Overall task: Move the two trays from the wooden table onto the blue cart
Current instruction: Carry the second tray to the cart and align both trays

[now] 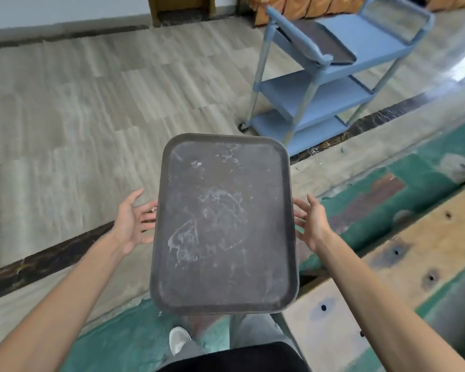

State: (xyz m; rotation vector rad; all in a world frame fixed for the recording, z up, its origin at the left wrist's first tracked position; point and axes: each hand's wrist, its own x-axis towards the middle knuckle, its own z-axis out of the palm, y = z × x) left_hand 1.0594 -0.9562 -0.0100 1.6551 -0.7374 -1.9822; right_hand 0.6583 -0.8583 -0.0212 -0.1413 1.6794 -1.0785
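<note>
A dark grey scuffed tray [223, 224] is held level in front of me, over the floor. My left hand [134, 224] grips its left edge, fingers under the rim. My right hand [310, 224] grips its right edge the same way. The blue cart [365, 47] stands at the upper right, some distance ahead. A second dark tray [330, 47] lies on the cart's top shelf near the handle. The wooden table [403, 264] is at my lower right, its corner beside the tray.
Pale wood-look floor [91, 116] spreads ahead and left, crossed by dark marble strips. Green patterned carpet [419, 173] lies beneath the table. The cart has two lower shelves [330, 95]. My shoe [179, 339] shows below the tray.
</note>
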